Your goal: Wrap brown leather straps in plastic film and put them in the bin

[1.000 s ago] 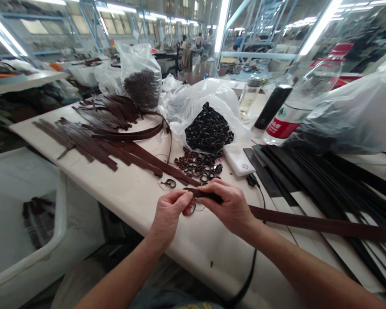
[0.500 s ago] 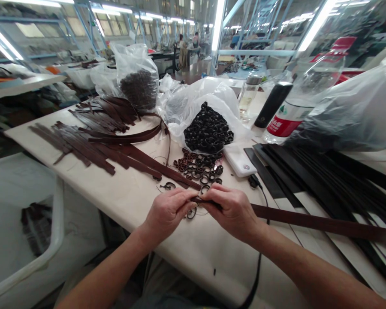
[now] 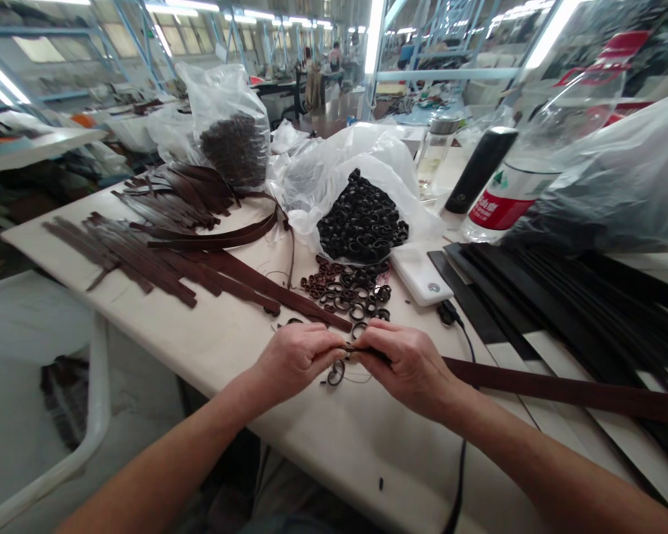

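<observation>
A dark brown leather strap (image 3: 557, 391) runs in from the right, passes behind my right wrist and ends between my fingers. My right hand (image 3: 409, 365) is closed on it near its end, thumb against forefinger. Fingertip to fingertip with it, my left hand (image 3: 292, 363) pinches the strap's tip, which is mostly hidden by the fingers. Just below the fingertips lies a small dark leather loop (image 3: 336, 372). Beyond the hands is a scatter of brown and black loops (image 3: 342, 289), in front of a clear plastic bag (image 3: 423, 222) filled with black loops (image 3: 361, 219).
Brown leather strips (image 3: 139, 252) spread over the table's left side; black strips (image 3: 523, 297) cover the right. A white power bank (image 3: 421, 276) with a cable (image 3: 468, 337) lies near a black flask (image 3: 482, 170) and a plastic bottle (image 3: 501, 204). A white bin (image 3: 103, 371) stands lower left.
The camera view has shifted slightly. Both hands keep their pinch on the strap, with the fingertips turned a little and a bit more of a gap between them.
</observation>
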Demonstrator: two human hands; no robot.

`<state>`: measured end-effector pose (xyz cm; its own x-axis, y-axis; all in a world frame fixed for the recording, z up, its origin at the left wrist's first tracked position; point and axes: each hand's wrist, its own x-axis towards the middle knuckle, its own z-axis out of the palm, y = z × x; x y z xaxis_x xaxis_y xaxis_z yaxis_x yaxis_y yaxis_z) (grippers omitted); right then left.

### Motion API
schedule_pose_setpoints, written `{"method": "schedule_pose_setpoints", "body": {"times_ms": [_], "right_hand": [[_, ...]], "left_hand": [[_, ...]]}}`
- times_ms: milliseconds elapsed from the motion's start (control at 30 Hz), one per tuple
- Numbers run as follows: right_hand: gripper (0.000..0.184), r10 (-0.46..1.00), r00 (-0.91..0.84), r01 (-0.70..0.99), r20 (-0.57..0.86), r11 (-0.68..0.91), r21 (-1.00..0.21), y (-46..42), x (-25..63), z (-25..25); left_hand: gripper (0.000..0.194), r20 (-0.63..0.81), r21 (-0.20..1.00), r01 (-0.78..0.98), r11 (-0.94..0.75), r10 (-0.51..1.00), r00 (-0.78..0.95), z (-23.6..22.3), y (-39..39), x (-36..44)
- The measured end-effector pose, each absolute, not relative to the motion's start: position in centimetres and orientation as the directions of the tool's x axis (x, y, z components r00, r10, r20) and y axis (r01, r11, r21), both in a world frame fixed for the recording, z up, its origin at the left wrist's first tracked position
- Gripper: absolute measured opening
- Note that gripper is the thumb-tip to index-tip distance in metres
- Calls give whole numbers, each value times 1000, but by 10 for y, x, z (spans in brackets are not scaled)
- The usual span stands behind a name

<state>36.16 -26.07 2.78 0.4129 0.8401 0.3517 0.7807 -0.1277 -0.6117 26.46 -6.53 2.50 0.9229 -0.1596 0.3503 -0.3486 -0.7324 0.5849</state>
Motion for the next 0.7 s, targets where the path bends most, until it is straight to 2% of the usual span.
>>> {"method": "schedule_pose_setpoints", "body": {"times_ms": [100, 167, 233, 267, 367, 467, 533, 600, 633, 700], "right_hand": [[13, 834, 423, 792, 355, -150, -592, -260, 364, 29], [11, 821, 434, 797, 370, -158, -583, -260, 365, 30], [10, 813, 435, 801, 387, -153, -579, -260, 366, 31], [10, 809, 434, 803, 396, -148, -577, -260, 366, 32], [9, 794, 446, 801, 413, -148, -580, -262, 368, 33], [9, 764, 481, 791, 430, -166, -589, -264, 372, 34], [7, 743, 500, 782, 444, -168, -600, -265, 375, 34], [5, 725, 518, 771, 454, -167, -615, -264, 378, 34], [4, 717, 527, 765, 456, -167, -622, -264, 378, 34], [4, 706, 540, 755, 459, -165, -634, -263, 378, 35]], "left_hand": [[17, 220, 719, -262, -644, -147, 964, 29, -41, 281], [17, 213, 693, -151, -705, 0, 977, 30, -18, 298], [19, 252, 551, -36, -834, 125, 960, 28, 3, 316], [21, 247, 454, 8, -891, 135, 960, 25, 11, 325], [26, 113, 198, 39, -979, 62, 992, 16, 24, 346], [25, 5, 87, -4, -996, -4, 1000, 9, 25, 357], [23, 5, 102, 4, -995, 5, 1000, 8, 24, 360], [23, 52, 192, 62, -979, 73, 996, 10, 22, 358], [22, 83, 284, 97, -954, 125, 989, 11, 20, 355], [21, 124, 575, 137, -807, 252, 960, 14, 12, 344]]}}
